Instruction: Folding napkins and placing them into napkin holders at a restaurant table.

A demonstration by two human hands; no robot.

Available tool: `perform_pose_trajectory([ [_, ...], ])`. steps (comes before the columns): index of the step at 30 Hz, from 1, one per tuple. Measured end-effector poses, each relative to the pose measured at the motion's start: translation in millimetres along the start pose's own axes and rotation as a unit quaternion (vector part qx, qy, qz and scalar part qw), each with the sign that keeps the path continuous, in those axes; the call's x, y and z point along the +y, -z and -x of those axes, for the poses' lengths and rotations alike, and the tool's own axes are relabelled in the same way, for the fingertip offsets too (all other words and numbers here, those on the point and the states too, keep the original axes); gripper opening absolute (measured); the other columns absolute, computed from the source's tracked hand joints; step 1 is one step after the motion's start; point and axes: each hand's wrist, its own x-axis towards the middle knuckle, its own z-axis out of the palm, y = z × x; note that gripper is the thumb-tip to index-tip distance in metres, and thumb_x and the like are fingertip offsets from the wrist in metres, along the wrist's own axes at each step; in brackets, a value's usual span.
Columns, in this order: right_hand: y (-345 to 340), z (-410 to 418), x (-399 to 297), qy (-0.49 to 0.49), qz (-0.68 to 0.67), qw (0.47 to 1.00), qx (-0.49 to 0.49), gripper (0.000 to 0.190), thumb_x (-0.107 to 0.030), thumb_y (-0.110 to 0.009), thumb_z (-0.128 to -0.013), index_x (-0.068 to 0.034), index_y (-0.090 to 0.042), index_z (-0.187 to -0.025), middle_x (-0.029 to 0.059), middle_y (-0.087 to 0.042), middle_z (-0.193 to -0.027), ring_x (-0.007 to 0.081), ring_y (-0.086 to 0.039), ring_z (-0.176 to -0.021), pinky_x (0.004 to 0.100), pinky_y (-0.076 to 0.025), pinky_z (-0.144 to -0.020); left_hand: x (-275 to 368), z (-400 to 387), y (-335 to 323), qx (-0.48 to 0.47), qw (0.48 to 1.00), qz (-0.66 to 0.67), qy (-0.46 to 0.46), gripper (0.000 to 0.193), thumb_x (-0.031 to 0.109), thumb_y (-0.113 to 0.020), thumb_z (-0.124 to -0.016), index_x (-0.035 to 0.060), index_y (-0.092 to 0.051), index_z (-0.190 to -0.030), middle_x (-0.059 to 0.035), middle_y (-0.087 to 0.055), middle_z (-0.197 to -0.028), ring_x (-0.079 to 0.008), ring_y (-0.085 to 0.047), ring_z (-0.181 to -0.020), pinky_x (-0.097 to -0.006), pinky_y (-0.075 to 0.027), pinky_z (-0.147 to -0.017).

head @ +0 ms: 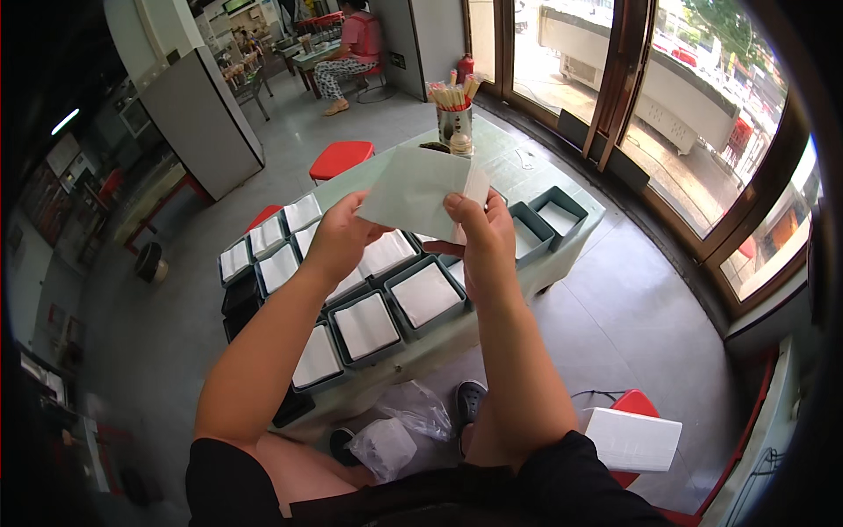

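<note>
A thick stack of white square paper napkins (415, 188) is held up over the table between both hands. My left hand (342, 230) grips its left corner. On the right edge, my right hand (484, 230) presses its thumb on top of the stack, with the fingers around the side. Below lie rows of dark grey-green boxes, several of them filled with white napkins, such as the near box (365, 327) and the one beside it (427, 295). Toward the right end, a box (558, 217) holds napkins at a lower level. My forearms and the stack hide some boxes.
A metal canister of wrapped chopsticks (454, 122) and a small jar (461, 145) stand at the table's far end (504, 141). Red stools (341, 160) flank it. At right, a white napkin block (632, 438) rests on a red stool. Plastic bags (388, 444) lie by my feet. Someone sits farther back.
</note>
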Motion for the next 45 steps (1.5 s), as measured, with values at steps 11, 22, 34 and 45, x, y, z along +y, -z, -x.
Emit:
perform_pose_trajectory([
  [11, -92.7, 65.7, 59.7, -0.205, -0.005, 0.962, -0.179, 0.07, -0.038, -0.073, -0.097, 0.002, -0.048, -0.149, 0.0183, -0.068, -0.133, 0.0278, -0.076, -0.112, 0.0416, -0.071, -0.083, -22.4, 192.8, 40.2, 0.17, 0.949, 0.044, -0.262, 0.044, 0.006, -0.057, -0.112, -0.0037, -0.056, -0.155, -0.0171, -0.06, -0.155, -0.0275, -0.06, -0.144, -0.0406, -0.048, -0.119],
  [22, -125.5, 107.1, 125.5, 0.048, 0.207, 0.949, -0.234, 0.103, -0.024, -0.091, -0.092, 0.001, -0.025, -0.167, 0.0232, -0.058, -0.142, 0.0288, -0.068, -0.129, 0.0433, -0.063, -0.096, -40.4, 218.8, 71.6, 0.291, 0.848, -0.373, -0.238, 0.086, 0.026, -0.092, -0.089, -0.0094, -0.054, -0.156, -0.0307, -0.071, -0.137, -0.046, -0.07, -0.13, -0.0519, -0.057, -0.11],
  [34, -131.2, 115.4, 113.4, 0.015, 0.146, 0.954, -0.263, 0.084, -0.018, -0.083, -0.101, -0.005, -0.031, -0.165, 0.0232, -0.058, -0.147, 0.0312, -0.071, -0.126, 0.0389, -0.064, -0.098, -43.7, 208.0, 66.7, 0.359, 0.89, -0.204, -0.193, 0.079, 0.013, -0.091, -0.084, -0.0057, -0.058, -0.153, -0.0246, -0.079, -0.12, -0.035, -0.082, -0.109, -0.0414, -0.065, -0.092],
  [45, -124.6, 117.0, 85.8, 0.079, 0.325, 0.909, -0.249, 0.062, -0.007, -0.073, -0.099, -0.008, -0.052, -0.158, 0.0252, -0.074, -0.131, 0.0393, -0.077, -0.112, 0.0411, -0.062, -0.092, -74.0, 192.5, 57.5, 0.369, 0.916, 0.019, -0.153, 0.081, 0.01, -0.086, -0.091, 0.0009, -0.042, -0.158, -0.0178, -0.071, -0.13, -0.0268, -0.071, -0.124, -0.0423, -0.062, -0.099],
])
